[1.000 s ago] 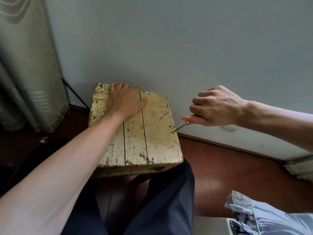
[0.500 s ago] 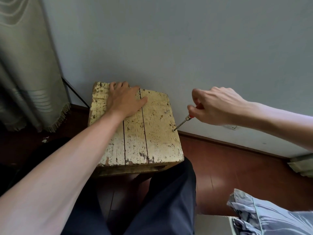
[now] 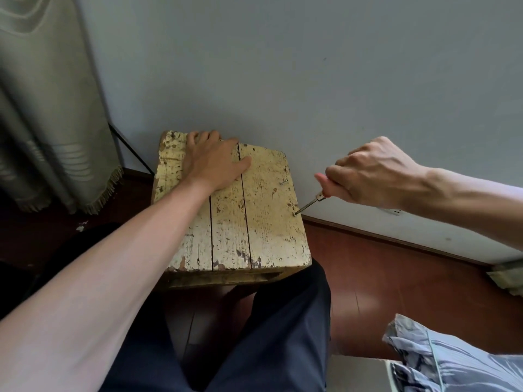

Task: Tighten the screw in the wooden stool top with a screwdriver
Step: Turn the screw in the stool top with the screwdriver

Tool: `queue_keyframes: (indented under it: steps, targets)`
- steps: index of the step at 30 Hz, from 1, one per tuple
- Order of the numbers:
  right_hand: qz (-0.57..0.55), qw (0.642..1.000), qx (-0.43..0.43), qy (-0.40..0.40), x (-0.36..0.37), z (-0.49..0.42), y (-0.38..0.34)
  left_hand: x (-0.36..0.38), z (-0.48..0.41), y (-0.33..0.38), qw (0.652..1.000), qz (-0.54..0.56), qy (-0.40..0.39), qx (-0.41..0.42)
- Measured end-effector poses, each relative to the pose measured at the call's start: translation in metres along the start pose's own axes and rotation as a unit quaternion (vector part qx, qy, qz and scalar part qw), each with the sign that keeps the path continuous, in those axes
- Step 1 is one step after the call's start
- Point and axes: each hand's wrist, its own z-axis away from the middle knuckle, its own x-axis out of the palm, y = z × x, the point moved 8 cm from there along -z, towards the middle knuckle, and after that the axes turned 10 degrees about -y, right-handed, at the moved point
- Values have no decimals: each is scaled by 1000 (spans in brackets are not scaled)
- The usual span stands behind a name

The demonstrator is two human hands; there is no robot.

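Rotation is being applied to the screwdriver [image 3: 310, 204] by the right hand [image 3: 373, 174], whose fingers are being kept clamped round the pinkish handle. Compared with a second ago, the wrist is being shown rolled over: the knuckles, then facing the stool, are now being turned upward, while the shaft is being held at the same slant with its tip in the same spot. That spot is the screw [image 3: 295, 213], which is being worked close to the right edge of the wooden stool top [image 3: 254, 227], about midway along that edge. The stool top is being pressed down by the left hand [image 3: 215, 164], laid flat with fingers straight over the far planks and unmoved across the frames. The roll of the wrist, with the tip being kept seated, suggests that a turn is being driven in; how deep the screw is sitting cannot be told.
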Motion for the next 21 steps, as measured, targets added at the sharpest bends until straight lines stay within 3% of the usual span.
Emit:
queue_keyframes:
  steps: [4,7,14,18,21]
  targets:
    - [-83,974,199,-72,14,0,19,3,-2,-2,1000,0,4,4]
    - [-115,964,222,-88,16,0,21,5,-3,-4,1000,-4,8,5]
    - [-173,974,35,-142,4,9,8,6,-5,-5,1000,-6,10,4]
    - [-64,990,-123,-32,-16,11,-4,5,-4,-4,1000,-6,11,7]
    - [1,989,-147,28,-19,11,-5,4,-3,-3,1000,-5,11,9]
